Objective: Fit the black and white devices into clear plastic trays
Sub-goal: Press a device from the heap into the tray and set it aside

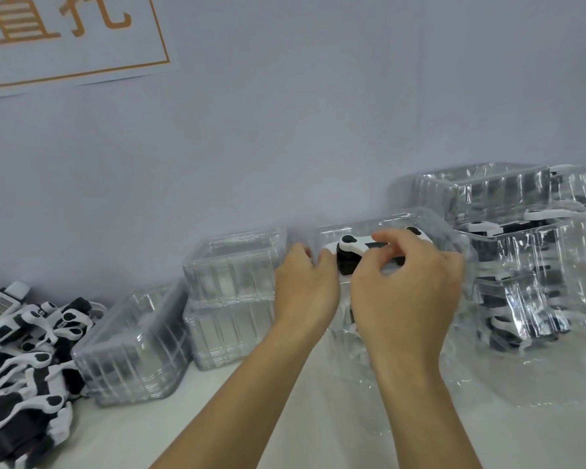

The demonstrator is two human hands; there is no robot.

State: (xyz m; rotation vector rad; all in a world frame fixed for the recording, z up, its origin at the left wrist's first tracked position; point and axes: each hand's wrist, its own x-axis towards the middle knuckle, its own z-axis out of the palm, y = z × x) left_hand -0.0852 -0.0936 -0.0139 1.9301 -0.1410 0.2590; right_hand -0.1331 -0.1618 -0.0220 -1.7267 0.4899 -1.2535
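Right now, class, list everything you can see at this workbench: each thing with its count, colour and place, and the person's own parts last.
Loose devices: a heap, too tangled to count, black and white, far left of the table.
Empty trays: several stacks, clear plastic, left of centre by the wall.
Tray being filled: one, clear, centre, under the hands.
Device being fitted: one, black and white, in that tray.
Filled trays: a stack, clear with devices inside, right.
Sign: one, white with orange characters, on the wall, upper left.
Table: one, white.
Left hand: grip on the tray's left edge.
Right hand: grip pinching the device.
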